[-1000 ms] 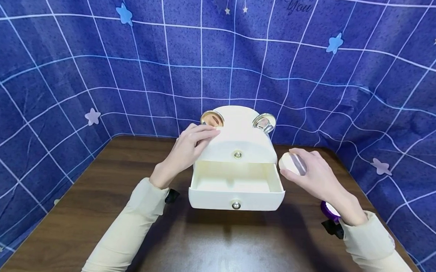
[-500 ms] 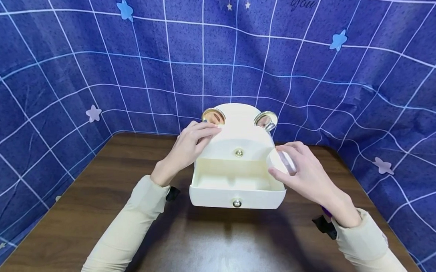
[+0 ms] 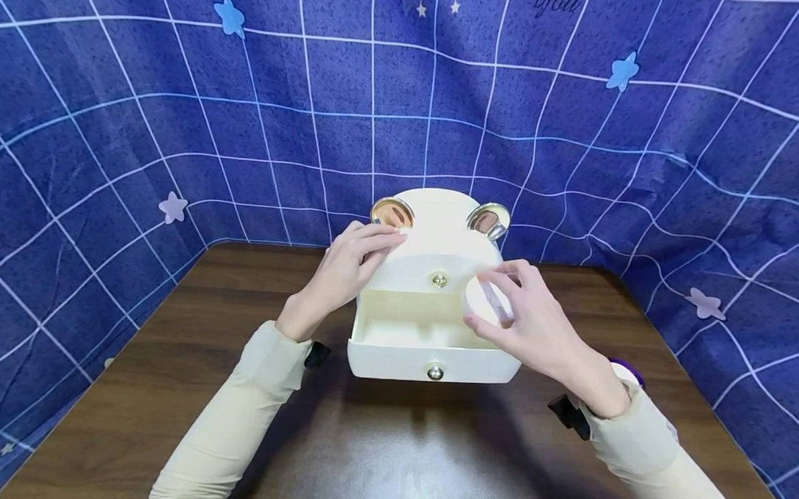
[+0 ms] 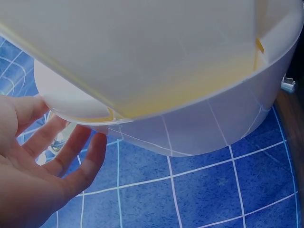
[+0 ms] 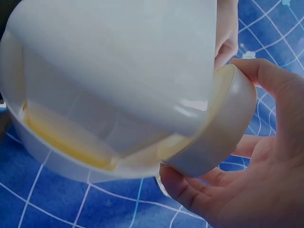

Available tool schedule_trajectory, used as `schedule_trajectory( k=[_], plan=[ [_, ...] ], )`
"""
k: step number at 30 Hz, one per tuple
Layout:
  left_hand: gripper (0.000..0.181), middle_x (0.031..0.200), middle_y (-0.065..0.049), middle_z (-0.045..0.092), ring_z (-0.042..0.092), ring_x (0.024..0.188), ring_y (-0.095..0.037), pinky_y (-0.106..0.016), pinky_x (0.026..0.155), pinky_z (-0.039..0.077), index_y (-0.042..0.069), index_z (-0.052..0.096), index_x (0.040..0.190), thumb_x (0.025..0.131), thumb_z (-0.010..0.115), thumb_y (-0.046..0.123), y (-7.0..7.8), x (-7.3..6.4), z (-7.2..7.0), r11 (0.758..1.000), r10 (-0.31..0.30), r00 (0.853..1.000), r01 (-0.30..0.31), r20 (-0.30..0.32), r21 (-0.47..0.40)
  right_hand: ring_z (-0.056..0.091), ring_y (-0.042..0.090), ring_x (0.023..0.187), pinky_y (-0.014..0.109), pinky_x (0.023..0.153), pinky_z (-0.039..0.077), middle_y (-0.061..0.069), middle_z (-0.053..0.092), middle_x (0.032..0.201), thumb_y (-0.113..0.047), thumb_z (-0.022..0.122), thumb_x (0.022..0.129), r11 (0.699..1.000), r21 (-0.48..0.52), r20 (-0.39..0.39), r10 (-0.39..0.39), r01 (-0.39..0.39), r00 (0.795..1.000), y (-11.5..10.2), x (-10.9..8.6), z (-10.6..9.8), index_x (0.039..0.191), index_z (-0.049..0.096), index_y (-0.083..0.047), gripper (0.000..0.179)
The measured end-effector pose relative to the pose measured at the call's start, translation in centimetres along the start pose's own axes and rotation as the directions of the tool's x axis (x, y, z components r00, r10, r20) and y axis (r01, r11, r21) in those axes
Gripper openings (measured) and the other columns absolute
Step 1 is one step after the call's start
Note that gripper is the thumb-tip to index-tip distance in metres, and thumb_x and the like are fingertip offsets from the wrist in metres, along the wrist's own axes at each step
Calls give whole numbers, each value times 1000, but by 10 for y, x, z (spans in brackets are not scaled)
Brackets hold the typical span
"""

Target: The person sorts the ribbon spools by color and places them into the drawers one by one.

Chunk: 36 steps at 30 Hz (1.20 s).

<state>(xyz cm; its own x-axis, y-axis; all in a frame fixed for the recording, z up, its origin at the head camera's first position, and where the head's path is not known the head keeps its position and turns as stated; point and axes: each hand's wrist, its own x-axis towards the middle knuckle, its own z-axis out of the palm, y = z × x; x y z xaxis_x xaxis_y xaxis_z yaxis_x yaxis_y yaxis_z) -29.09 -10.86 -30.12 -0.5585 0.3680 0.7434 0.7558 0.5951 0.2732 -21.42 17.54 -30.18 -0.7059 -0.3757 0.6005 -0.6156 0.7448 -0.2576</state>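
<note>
**Right hand (image 3: 532,320) held a thick white disc with a smooth greyish rim (image 3: 478,302) before a glossy white cabinet with a rounded top (image 3: 433,240)**

The disc was at the front right of the cabinet, tilted, at the right end of the cabinet's pulled-out white lower drawer (image 3: 395,362). From these views I could not tell whether it touched the drawer. The right hand gripped it across the rim, with the thumb at the lower side and the forefinger at the upper one. The left hand (image 3: 346,268) rested on the upper left part of the cabinet, its fingers relaxed and a little bent, touching but not gripping.

In my judgement, the disc was rather light and stiff. Its rim looked smooth, therefore probably somewhat slippery; the safest hold was at two opposite places on this rim, leaving the flat face free. Whether it was fragile, I could not judge. The cabinet also seemed stiff and light, so it could slide when pushed; its top was a suitable place for steadying.

To the right of the cabinet, a purple-rimmed round white object (image 3: 625,371) lay, partly hidden, on the dark brown wooden table (image 3: 239,295).
</note>
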Motion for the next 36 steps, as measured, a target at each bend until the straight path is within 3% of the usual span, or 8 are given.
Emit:
schedule_trajectory(
  k=[27, 33, 36],
  plan=[
    [24, 117, -6, 70, 54, 85, -21, -31, 68, 43, 15, 73, 115, 96, 58, 13, 0, -1, 1, 1000, -12, 1000, 12, 12, 8, 48, 18, 110, 37, 73, 51, 4, 51, 118, -47, 77, 76, 996, -5, 36, -87, 87, 996, -16, 4, 28, 115, 65, -14, 53],
    [24, 117, -5, 70, 53, 84, -21, -31, 68, 42, 15, 73, 115, 96, 57, 13, -1, 0, 1, 1000, -10, 1000, 10, 14, 7, 48, 21, 114, 38, 85, 45, 7, 53, 121, -46, 78, 76, 989, 19, 4, -146, 146, 989, -14, 2, 29, 118, 64, -11, 57],
    [24, 117, -5, 70, 53, 84, -21, -31, 67, 42, 15, 73, 115, 96, 57, 13, -1, 0, 0, 1000, -6, 1000, 6, 12, 8, 51, 23, 113, 38, 91, 41, 8, 58, 117, -37, 77, 80, 982, 50, -59, -177, 180, 983, -14, -1, 29, 115, 65, -9, 47]
  ],
)
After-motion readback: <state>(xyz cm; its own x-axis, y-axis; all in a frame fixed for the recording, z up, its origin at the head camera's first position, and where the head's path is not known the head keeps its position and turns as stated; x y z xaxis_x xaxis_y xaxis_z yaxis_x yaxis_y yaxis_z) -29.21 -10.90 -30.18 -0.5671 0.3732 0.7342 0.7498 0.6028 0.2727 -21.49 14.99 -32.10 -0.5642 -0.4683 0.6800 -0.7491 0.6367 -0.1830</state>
